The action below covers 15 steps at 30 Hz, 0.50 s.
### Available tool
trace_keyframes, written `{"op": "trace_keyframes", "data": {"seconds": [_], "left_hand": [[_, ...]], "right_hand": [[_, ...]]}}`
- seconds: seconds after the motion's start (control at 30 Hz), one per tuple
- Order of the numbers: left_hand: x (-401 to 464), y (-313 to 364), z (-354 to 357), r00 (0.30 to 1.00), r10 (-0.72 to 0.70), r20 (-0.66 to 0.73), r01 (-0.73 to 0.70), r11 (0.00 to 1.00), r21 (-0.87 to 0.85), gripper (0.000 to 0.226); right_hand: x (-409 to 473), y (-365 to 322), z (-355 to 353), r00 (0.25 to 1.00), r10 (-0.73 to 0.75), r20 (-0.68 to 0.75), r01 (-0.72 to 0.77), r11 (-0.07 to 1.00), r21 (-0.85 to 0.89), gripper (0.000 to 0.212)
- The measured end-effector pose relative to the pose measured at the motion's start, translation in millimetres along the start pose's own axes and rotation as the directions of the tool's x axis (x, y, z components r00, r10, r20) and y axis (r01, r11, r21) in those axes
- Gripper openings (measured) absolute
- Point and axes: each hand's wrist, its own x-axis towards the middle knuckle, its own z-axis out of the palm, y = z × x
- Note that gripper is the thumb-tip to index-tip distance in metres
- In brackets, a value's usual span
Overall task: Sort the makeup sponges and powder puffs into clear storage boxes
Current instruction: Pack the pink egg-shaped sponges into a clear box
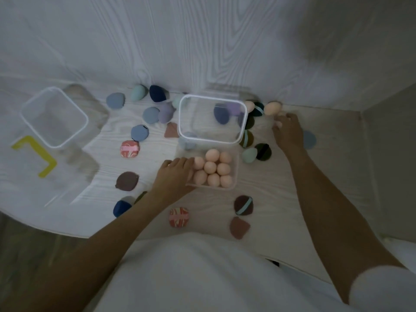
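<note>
Peach, egg-shaped makeup sponges point(212, 171) fill the low clear plastic box point(234, 183) near the table's front edge, and the left hand point(174, 174) rests against that box's left wall, fingers laid fairly straight along the rim and touching the nearest sponge, curled round nothing. The right hand point(287, 129) reaches to the back of the table, its fingertips point(279, 119) bent toward a loose peach egg-shaped sponge point(272, 108) lying against the wall; the blur leaves me unable to tell whether they already pinch it or are only just beside it.

Judging by this, the peach sponges are nearly all gathered: about eight sit packed in the box, and one or two still lie loose at the back.

Most of the job looks undone. A taller clear rectangular box point(212, 119) just behind the filled one appears to hold nothing; the colours showing through it seem to lie behind it. A second clear box point(54, 117), well off to the left beside a yellow angular marking point(33, 156), also looks unfilled. Scattered over the pale wood-grain table point(281, 199) are grey-blue round puffs point(139, 132), navy and mint egg-shaped sponges point(147, 93), dark green ribboned puffs point(263, 151), brown puffs point(126, 180) and red patterned square puffs point(179, 217).
</note>
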Motion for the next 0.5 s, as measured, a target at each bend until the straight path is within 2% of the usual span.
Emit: {"op": "trace_keyframes", "data": {"seconds": [0.1, 0.17, 0.23, 0.3, 0.33, 0.4, 0.47, 0.5], "left_hand": [[0.3, -1.4, -0.4, 1.000, 0.015, -0.016, -0.015, 0.999, 0.042, 0.072], [0.0, -1.2, -0.8, 1.000, 0.005, -0.020, -0.004, 0.999, 0.047, 0.077], [-1.8, -0.2, -0.4, 1.000, -0.010, -0.015, 0.011, 0.999, 0.034, 0.084], [-5.1, 0.8, 0.6, 1.000, -0.014, -0.015, 0.014, 1.000, 0.026, 0.089], [-6.7, 0.8, 1.6, 1.000, -0.006, -0.027, 0.006, 1.000, 0.023, 0.089], [-9.0, 0.8, 3.5, 0.998, 0.017, -0.067, -0.017, 1.000, -0.001, 0.086], [-11.7, -0.3, 4.7, 0.994, 0.023, -0.105, -0.028, 0.999, -0.044, 0.080], [-13.0, -1.2, 5.4, 0.992, 0.023, -0.123, -0.031, 0.997, -0.065, 0.076]], "right_hand": [[-9.8, -2.5, -0.9, 0.995, 0.053, -0.090, -0.045, 0.995, 0.091, 0.017], [-24.2, -9.9, -6.1, 0.982, 0.078, -0.173, -0.040, 0.976, 0.213, 0.013], [-46.5, -24.2, -12.7, 0.968, 0.132, -0.213, -0.048, 0.932, 0.358, 0.026], [-74.5, -47.7, -19.2, 0.970, 0.175, -0.167, -0.062, 0.847, 0.527, 0.043], [-88.3, -62.9, -21.1, 0.980, 0.146, -0.136, -0.042, 0.817, 0.575, 0.046], [-109.6, -97.2, -19.7, 0.990, -0.053, -0.132, 0.116, 0.836, 0.536, 0.040], [-120.1, -131.3, -7.9, 0.960, -0.245, -0.138, 0.281, 0.826, 0.489, 0.029], [-121.8, -146.1, -0.5, 0.952, -0.281, -0.122, 0.303, 0.807, 0.506, 0.027]]}}
